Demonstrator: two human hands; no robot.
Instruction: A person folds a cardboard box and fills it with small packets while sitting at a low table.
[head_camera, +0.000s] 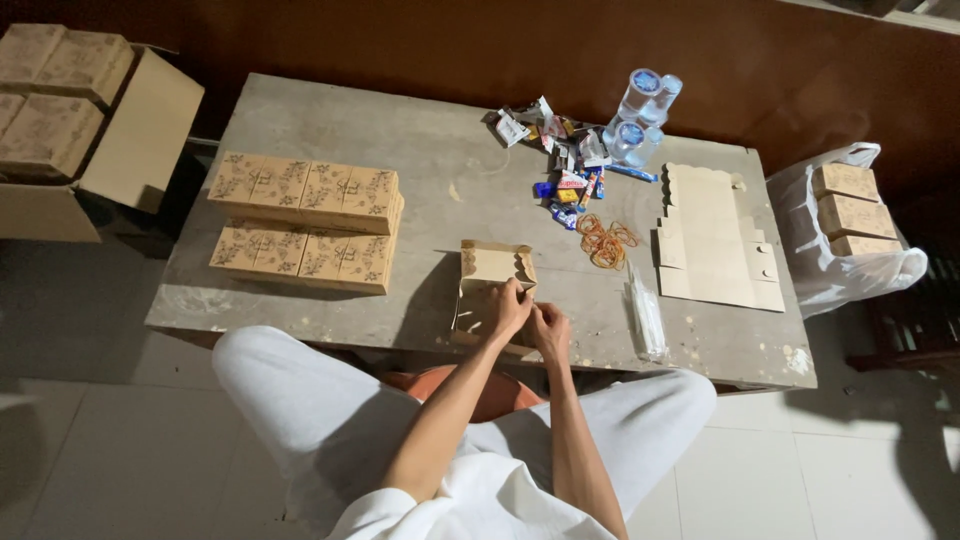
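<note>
Hands (530, 318) | pinch flat kraft-card box (492, 270) | scuffed grey table (420, 140)

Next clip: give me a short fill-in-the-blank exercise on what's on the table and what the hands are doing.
1. Both hands, left hand and right hand, work on a half-folded ____ box.
2. The orange rubber bands lie between that box and the stack of ____ box blanks.
3. The finished patterned boxes sit on the table's ____ side.
4. The water bottles stand at the table's ____ edge.

Missing words: cardboard; flat; left; far
</note>
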